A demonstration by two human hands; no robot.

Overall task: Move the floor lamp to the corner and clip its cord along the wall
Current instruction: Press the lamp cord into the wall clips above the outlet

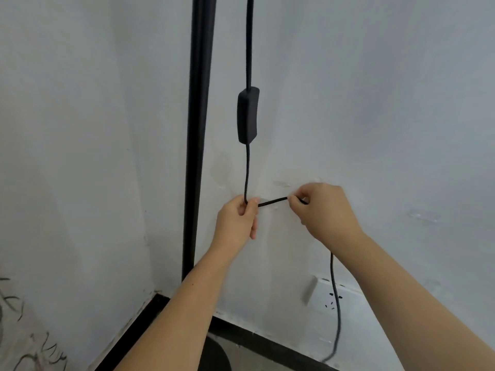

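Observation:
The black floor lamp pole (198,129) stands upright in the room's corner, its round base (218,356) partly hidden behind my left forearm. A black cord (247,167) hangs beside the pole with an inline switch box (248,115) on it. My left hand (237,219) pinches the cord where it bends against the right wall. My right hand (322,207) pinches the same cord a short way to the right, so a short stretch runs level between them. Below my right hand the cord drops to the floor. A clear clip (424,215) sticks on the wall to the right.
A white wall socket (325,297) sits low on the right wall, with the cord passing in front of it. Black skirting (267,341) runs along both walls. Marbled floor (24,336) shows at the bottom left.

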